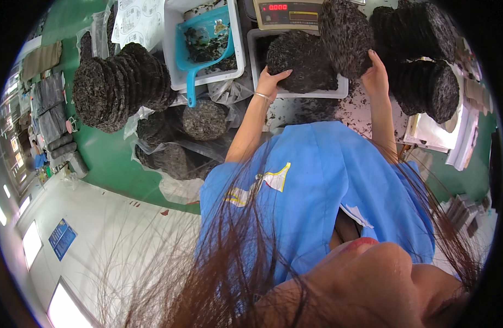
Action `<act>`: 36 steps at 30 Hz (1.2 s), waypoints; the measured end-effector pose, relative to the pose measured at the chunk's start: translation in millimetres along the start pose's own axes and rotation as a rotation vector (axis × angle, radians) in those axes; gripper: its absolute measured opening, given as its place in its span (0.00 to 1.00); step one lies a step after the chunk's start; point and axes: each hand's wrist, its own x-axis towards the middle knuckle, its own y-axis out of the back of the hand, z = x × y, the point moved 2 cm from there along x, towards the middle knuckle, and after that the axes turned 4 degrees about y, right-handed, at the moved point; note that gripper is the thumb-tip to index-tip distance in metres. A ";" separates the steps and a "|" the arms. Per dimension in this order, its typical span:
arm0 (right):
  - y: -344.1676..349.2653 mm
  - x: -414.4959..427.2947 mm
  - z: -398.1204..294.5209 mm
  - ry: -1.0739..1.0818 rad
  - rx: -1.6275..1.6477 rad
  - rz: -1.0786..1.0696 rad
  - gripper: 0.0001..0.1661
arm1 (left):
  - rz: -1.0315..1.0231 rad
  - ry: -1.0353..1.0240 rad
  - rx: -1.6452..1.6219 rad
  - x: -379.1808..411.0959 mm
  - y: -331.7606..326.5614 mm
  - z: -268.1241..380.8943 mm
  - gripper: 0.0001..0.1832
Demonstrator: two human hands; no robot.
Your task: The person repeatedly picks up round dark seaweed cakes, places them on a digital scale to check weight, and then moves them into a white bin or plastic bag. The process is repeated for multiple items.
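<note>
My left hand [271, 83] grips the near left edge of a dark round dried seaweed cake [302, 61], its thumb on the upper face. This cake lies over a white-rimmed plastic tray [342, 88], whose inside is mostly hidden. My right hand [375, 76] holds a second seaweed cake [346, 39] by its lower right edge, tilted up and partly in front of a digital scale [288, 16]. The scale's red display is lit. The two cakes overlap in view; whether they touch, I cannot tell.
Stacked seaweed cakes stand at the left [120, 84] and right [423, 88]. A white bin [240, 69] holds a blue dustpan [181, 61] with dark scraps. Bagged cakes [204, 121] lie below the bin. Loose flakes litter the white tabletop [305, 108]. Printed sheets [138, 20] hang upper left.
</note>
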 end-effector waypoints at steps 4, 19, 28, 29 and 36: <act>-48.1 -36.2 18.2 0.048 -0.295 -0.205 0.31 | -0.111 0.113 -0.530 -32.6 -29.1 24.2 0.34; -37.6 25.9 129.9 0.392 -1.155 -0.084 0.32 | 0.463 -0.317 -0.028 -122.7 47.2 29.0 0.26; -14.9 84.4 58.2 0.591 -1.016 0.549 0.64 | 0.573 -0.201 -0.054 -131.1 42.9 16.7 0.33; -6.2 92.9 56.0 0.600 -1.019 0.544 0.64 | 0.608 -0.177 -0.037 -126.9 46.6 11.1 0.34; 11.4 84.3 106.2 0.348 -0.923 0.099 0.46 | 0.499 -0.254 -0.038 -134.4 32.4 21.7 0.32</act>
